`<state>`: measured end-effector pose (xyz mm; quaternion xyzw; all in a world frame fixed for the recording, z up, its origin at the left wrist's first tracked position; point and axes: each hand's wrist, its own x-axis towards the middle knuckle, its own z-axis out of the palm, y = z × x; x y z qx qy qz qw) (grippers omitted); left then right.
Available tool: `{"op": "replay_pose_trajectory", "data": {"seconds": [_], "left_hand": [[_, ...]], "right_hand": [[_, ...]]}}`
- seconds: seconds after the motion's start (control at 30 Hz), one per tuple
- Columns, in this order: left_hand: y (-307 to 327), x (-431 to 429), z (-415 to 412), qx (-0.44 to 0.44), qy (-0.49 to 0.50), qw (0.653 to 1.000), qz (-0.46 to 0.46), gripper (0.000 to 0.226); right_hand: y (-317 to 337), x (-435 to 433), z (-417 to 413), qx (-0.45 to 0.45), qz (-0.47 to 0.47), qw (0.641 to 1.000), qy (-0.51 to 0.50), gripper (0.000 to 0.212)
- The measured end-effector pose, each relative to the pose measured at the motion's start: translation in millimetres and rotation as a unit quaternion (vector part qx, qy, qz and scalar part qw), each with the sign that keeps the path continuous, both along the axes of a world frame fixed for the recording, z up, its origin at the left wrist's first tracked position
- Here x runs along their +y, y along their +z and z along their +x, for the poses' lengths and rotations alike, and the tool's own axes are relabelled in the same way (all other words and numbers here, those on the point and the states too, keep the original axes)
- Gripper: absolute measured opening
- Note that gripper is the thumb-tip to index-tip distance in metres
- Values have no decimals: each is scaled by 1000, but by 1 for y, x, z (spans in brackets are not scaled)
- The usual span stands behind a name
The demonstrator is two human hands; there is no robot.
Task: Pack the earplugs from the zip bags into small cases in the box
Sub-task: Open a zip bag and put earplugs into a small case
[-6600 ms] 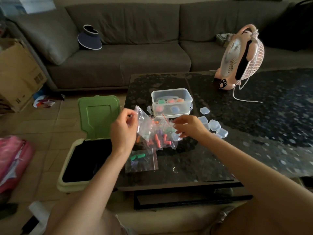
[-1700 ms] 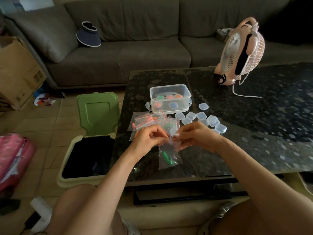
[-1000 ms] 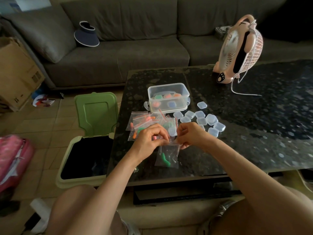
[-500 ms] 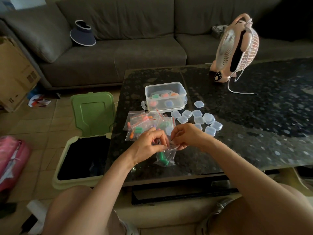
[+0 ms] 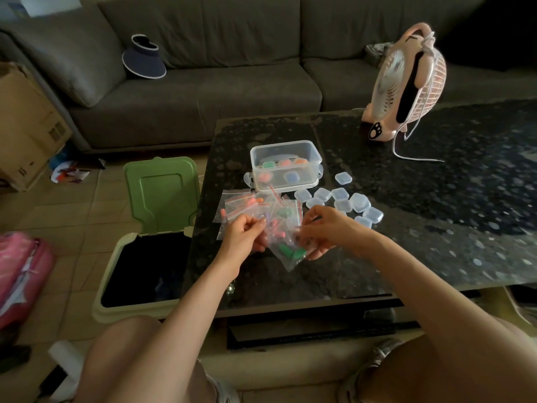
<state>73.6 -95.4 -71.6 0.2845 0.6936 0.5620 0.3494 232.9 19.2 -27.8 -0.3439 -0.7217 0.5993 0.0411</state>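
Pinched at its mouth by left hand [image 5: 245, 237] and right hand [image 5: 322, 234], bag [image 5: 279, 238] raised just over the tabletop [image 5: 406, 228] near the front left corner, green earplugs [image 5: 292, 253] low inside (count unclear). Peel the lips apart evenly; tip out by the cases [image 5: 343, 202], short of the box [image 5: 286, 165].

Left hand [image 5: 244, 237] and right hand [image 5: 322, 231]: bare, ringless as far as visible. Forearms and thighs bare. Light grey patterned shorts fabric [image 5: 220, 388] shows at the near thigh edges
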Motion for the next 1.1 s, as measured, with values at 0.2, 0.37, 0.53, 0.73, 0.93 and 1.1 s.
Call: {"op": "replay_pose_trajectory", "data": {"seconds": [0.2, 0.37, 0.53, 0.73, 0.93, 1.1], "left_hand": [[0, -1, 10, -69, -18, 995, -63, 19], [2, -2, 16, -67, -11, 995, -79, 23], [5, 1, 18, -136, -12, 987, -85, 12], [3, 2, 30, -126, -27, 983, -130, 18], [1, 9, 40, -121, -18, 983, -137, 20], [-2, 12, 44, -94, -12, 985, -144, 18]], "right_hand": [[8, 14, 19, -16, 17, 995, 96, 27], [5, 13, 24, -7, 65, 995, 70, 29], [4, 11, 28, 13, 67, 997, 29, 13], [6, 15, 34, 37, 66, 997, -19, 7], [5, 18, 34, 52, 112, 991, -46, 12], [8, 17, 32, 58, 143, 987, -45, 9]]}}
